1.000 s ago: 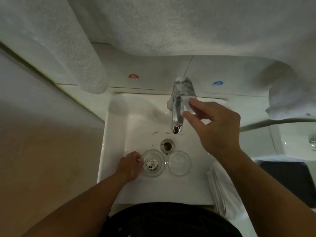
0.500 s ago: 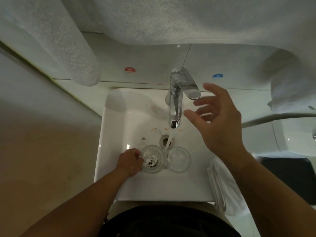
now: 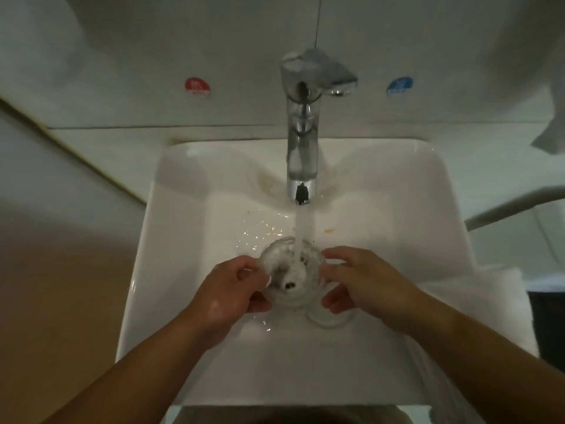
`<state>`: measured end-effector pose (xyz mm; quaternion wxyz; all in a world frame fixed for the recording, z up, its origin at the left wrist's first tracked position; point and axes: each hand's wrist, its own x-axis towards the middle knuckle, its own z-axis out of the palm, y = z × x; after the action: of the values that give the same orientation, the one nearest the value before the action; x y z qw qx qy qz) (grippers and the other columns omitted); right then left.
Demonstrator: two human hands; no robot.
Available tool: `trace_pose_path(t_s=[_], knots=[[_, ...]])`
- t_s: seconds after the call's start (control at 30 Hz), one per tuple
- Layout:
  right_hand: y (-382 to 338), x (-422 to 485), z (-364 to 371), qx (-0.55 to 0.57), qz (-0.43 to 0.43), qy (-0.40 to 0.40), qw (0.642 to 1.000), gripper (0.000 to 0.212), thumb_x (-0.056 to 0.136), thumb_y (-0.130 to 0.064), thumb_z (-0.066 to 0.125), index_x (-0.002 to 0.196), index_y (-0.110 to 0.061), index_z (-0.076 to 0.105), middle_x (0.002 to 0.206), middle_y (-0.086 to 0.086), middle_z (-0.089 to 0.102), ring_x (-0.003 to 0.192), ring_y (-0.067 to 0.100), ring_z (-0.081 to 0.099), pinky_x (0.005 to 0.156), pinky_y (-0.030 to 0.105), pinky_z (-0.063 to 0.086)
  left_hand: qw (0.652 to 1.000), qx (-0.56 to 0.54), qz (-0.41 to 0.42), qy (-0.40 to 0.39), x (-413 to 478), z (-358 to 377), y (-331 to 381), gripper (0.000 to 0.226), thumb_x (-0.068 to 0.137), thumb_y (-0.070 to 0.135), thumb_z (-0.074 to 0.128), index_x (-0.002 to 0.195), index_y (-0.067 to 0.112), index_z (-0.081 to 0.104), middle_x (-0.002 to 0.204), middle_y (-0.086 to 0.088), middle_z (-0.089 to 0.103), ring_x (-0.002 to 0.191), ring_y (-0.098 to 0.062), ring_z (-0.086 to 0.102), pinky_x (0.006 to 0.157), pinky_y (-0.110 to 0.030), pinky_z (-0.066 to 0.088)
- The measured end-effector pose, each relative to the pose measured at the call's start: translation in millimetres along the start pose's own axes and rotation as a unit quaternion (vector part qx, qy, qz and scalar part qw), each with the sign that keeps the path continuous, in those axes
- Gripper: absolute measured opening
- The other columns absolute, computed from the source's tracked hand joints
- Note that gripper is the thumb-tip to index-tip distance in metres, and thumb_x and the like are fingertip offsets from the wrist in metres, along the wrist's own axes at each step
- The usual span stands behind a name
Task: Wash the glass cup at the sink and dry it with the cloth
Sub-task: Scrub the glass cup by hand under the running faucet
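**Item: glass cup** [image 3: 289, 272]. It is straight below the faucet [image 3: 301, 142] spout, under the falling water stream [image 3: 304, 228], which runs into its mouth. Foam and dark specks sit inside. The long axis seems near upright with the mouth toward the spout, though clear glass and froth blur the outline.

**Grip, left hand** [image 3: 232, 290]. It is on the left of the line dropped from the faucet. Fingers and thumb are curled round the cup's left wall, with the thumb near the rim.

**Grip, right hand** [image 3: 363, 280]. It is on the right of that same line. Fingers are bent against the cup's right wall and the thumb is tucked below. The hand is closed on the glass, not spread.

**Relation governing the next move.** The cup lies between the two hands, about equally near each, with the stream on its axis. Judgement: the rinse is under way. The next move calls for turning the cup about that axis so the specks flush out. The wet glass looks prone to slip.

**Second glass** [image 3: 331, 318]. It is nearer the person than the faucet, just below the right hand's thumb, on the basin floor and mouth up.

**Sink** [image 3: 183, 215]. The white basin is directly under the faucet, with droplets scattered on it left of the stream.

**Cloth** [image 3: 477, 296]. White and folded, it lies on the ledge right of the faucet, beyond the right wrist, well apart from the cup and not yet in use.

**Wall stickers.** The red sticker [image 3: 197, 86] is left of the faucet. The blue sticker [image 3: 399, 86] is right of it.
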<state>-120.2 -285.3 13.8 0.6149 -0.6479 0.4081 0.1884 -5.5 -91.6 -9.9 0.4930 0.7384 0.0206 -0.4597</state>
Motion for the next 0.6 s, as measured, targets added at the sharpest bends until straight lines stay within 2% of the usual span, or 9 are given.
trace_pose_path(t_s=[0.07,0.17,0.27,0.4,0.5,0.6], knots=[[1.8,2.2,-2.4,-0.028,-0.03,-0.015,0.999,0.031,0.097,-0.019,0.066,0.128,-0.016,0.066,0.093,0.012,0.077,0.074,0.028,0.077,0.076,0.041,0.065,1.0,-0.01,0.006,-0.006,0.0,5.0,-6.3,0.009,0.097,0.002,0.062,0.09,-0.001,0.067,0.069,-0.008,0.067,0.067,-0.022,0.068,0.065,-0.031,0.062],[5.9,1.9,-2.9,-0.099,-0.078,-0.015,0.992,0.022,0.095,-0.018,0.068,0.117,-0.017,0.07,0.08,0.012,0.078,0.073,0.026,0.077,0.08,0.046,0.064,0.999,-0.029,0.022,-0.02,0.2,9.8,-14.5,0.018,0.098,0.004,0.062,0.081,0.004,0.067,0.062,0.0,0.067,0.062,-0.017,0.069,0.065,-0.029,0.061],[10.3,3.5,-1.2,-0.12,-0.101,0.004,0.988,0.019,0.093,-0.018,0.071,0.112,-0.015,0.07,0.074,0.011,0.078,0.07,0.024,0.077,0.08,0.042,0.064,0.998,-0.034,0.051,-0.024,4.3,12.6,-22.0,0.019,0.099,0.007,0.062,0.082,0.003,0.068,0.073,-0.008,0.07,0.068,-0.022,0.072,0.068,-0.031,0.062],[13.6,5.7,-0.7,-0.096,-0.143,0.059,0.983,0.006,0.091,-0.011,0.073,0.096,-0.008,0.075,0.081,0.015,0.077,0.067,0.023,0.077,0.073,0.035,0.065,0.995,-0.054,0.087,-0.022,8.9,16.0,-26.5,0.017,0.1,0.007,0.061,0.102,-0.009,0.068,0.098,-0.02,0.072,0.077,-0.03,0.077,0.067,-0.029,0.065],[13.6,3.9,0.1,-0.061,-0.154,0.073,0.983,0.008,0.089,-0.004,0.072,0.096,-0.001,0.074,0.086,0.019,0.07,0.065,0.025,0.073,0.073,0.038,0.065,0.99,-0.09,0.101,-0.042,4.2,18.9,-26.1,0.017,0.101,0.003,0.06,0.11,-0.01,0.065,0.103,-0.02,0.072,0.079,-0.029,0.078,0.067,-0.029,0.065],[12.3,0.3,5.5,-0.07,-0.157,0.094,0.981,0.01,0.087,-0.001,0.071,0.097,0.0,0.073,0.094,0.022,0.072,0.067,0.028,0.074,0.072,0.038,0.065,0.989,-0.075,0.119,-0.045,1.6,18.6,-25.0,0.013,0.101,0.002,0.058,0.11,-0.006,0.064,0.107,-0.021,0.071,0.082,-0.027,0.076,0.072,-0.031,0.065]])
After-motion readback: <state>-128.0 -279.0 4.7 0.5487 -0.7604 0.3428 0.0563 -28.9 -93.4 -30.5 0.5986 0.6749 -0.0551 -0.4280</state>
